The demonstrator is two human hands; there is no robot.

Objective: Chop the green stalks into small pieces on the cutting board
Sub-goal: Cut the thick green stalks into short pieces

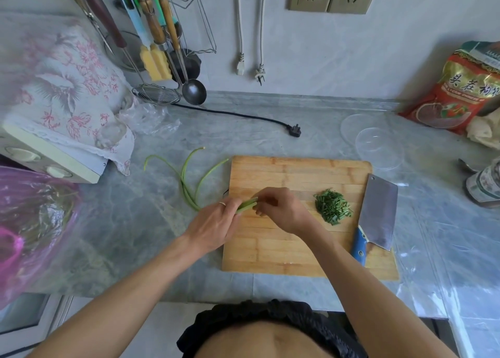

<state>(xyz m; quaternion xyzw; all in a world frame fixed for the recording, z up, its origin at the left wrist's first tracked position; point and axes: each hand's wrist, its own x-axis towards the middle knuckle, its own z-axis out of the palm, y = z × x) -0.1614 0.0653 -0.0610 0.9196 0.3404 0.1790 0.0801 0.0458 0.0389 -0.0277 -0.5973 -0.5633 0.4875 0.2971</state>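
A wooden cutting board [292,249] lies on the grey counter. Several long green stalks [186,179] trail off its left edge, their thick ends gathered over the board. My left hand [216,225], with a ring, grips the bundle near those ends. My right hand [281,208] pinches the cut ends of the bundle [247,204] between its fingertips. A small heap of chopped green pieces [333,207] sits on the board's right half. A cleaver [377,214] with a blue handle rests flat at the board's right edge, held by neither hand.
A cloth-covered appliance [62,108] and a pink plastic bag [29,222] stand at the left. Utensils [159,41] hang on the back wall; a black plug [295,130] lies behind the board. Clear lids [378,146], a red packet [457,87] and a jar [487,184] sit at the right.
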